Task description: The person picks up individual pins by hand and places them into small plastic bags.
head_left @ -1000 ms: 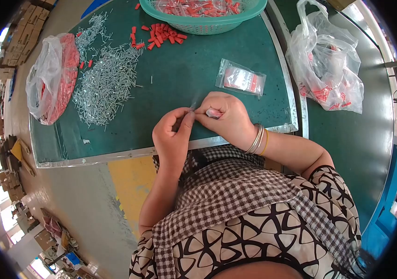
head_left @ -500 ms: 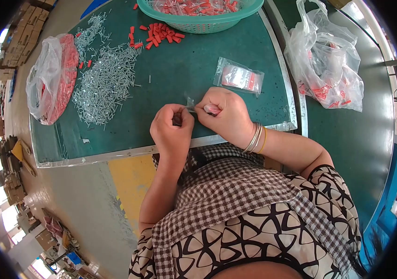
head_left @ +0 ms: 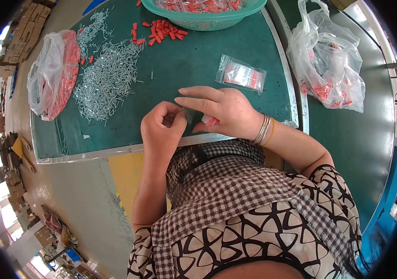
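Observation:
My left hand [head_left: 162, 124] is just over the table's near edge, its thumb and forefinger pinched on a small clear plastic bag [head_left: 189, 116]. Close on its right, my right hand [head_left: 235, 110] has two fingers stretched out to the left above the bag. A small red-and-white piece [head_left: 210, 120] sits tucked in my right palm, held by the curled fingers; most of it is hidden. Beyond my right hand lies a flat clear packet [head_left: 241, 76] with white and red contents.
Loose screws [head_left: 107, 79] form a heap at left, beside a bag of red pieces [head_left: 63, 76]. Red plugs [head_left: 163, 30] lie near a green basket [head_left: 203, 21] of filled packets. Another plastic bag [head_left: 328, 60] rests on the right-hand surface.
My right hand has drawn away from the pinch beside my left hand and straightened two fingers. My left hand has shifted slightly left, still pinching the clear bag.

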A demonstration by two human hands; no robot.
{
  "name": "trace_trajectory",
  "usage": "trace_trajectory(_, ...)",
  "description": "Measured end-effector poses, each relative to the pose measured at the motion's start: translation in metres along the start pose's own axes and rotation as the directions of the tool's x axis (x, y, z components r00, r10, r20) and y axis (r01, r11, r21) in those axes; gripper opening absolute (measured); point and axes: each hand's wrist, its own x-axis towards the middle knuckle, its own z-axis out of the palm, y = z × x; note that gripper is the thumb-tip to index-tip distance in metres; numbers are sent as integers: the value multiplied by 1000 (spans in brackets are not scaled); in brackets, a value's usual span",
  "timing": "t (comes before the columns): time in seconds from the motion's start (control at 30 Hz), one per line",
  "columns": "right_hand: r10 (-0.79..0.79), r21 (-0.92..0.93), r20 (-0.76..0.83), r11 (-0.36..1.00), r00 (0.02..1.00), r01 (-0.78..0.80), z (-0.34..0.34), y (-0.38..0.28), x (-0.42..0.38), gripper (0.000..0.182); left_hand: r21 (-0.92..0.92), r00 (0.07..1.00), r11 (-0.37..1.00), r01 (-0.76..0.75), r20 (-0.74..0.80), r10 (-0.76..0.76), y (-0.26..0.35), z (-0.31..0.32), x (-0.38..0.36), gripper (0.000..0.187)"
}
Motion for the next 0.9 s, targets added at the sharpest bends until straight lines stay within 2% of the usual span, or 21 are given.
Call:
trace_trajectory(0.07, -14, 19, 14, 1000, 1000, 13, 1, 1, -1, 70, -34, 1000, 999, 14, 19, -13, 2, 0, -1, 5)
trace_trajectory(0.27, -73, 44, -107, 996, 992, 78, 13, 7, -5, 64, -89, 995, 993, 82, 65, -77, 3, -1, -4, 6)
trace_trajectory(0.47, 4, 149, -84, 989, 996, 9, 11, 5, -3, 55, -213, 992, 970, 116, 79, -101, -1, 2, -4, 3)
trace_trajectory(0.57, 154, 297, -29, 945, 988, -139, 6, 3, -2, 51, -199, 997, 977, -77, -46, 69, -2, 3, -7, 9)
trace_trajectory(0.6, 184, 337, -29, 927, 983, -164, 6, 3, -2, 50, -49, 965, 963, -264, -29, 262, -6, 0, -5, 13)
trace_trajectory(0.67, 242, 417, -22, 884, 970, -211, 9, 4, -2, 49, 227, 799, 769, -597, 85, 595, -15, -7, -2, 21)
trace_trajectory(0.7, 247, 422, -13, 880, 969, -218, 10, 4, -2, 48, 227, 859, 829, -512, 104, 502, -17, -5, -7, 30)
trace_trajectory(0.8, 248, 430, 14, 873, 969, -230, 11, 4, -2, 47, 368, 827, 744, -558, 170, 537, -11, -3, -6, 30)
trace_trajectory(0.83, 246, 427, 23, 874, 969, -232, 13, 5, -3, 46, 391, 831, 735, -553, 201, 518, -7, -4, -7, 27)
trace_trajectory(0.9, 232, 414, 40, 881, 972, -227, 13, 4, -4, 44, 410, 784, 673, -616, 238, 573, -14, -5, -4, 25)
